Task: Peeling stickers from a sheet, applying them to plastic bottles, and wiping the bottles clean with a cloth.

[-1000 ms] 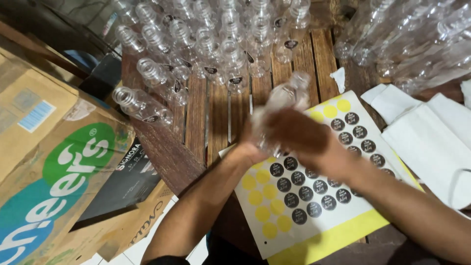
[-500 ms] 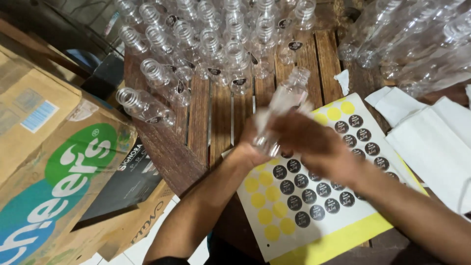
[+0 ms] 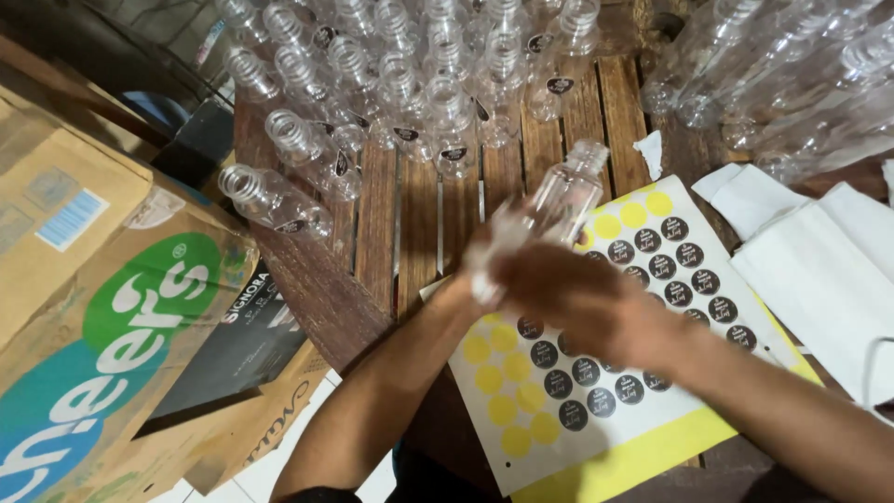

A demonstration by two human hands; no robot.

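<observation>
I am holding a clear bottle (image 3: 557, 207) in both hands above the sticker sheet (image 3: 615, 373), neck pointing to 1 o'clock; my left hand (image 3: 486, 270) is gripping its base, my right hand (image 3: 582, 298) is blurring against its side. More bottles (image 3: 391, 84) are crowding the table (image 3: 410, 224) at 11 o'clock.

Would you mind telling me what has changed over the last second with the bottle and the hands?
The clear bottle, held in both hands, swung from upright to leaning right, neck toward the upper right. Left hand and right hand kept hold. The sticker sheet stayed put.
</observation>
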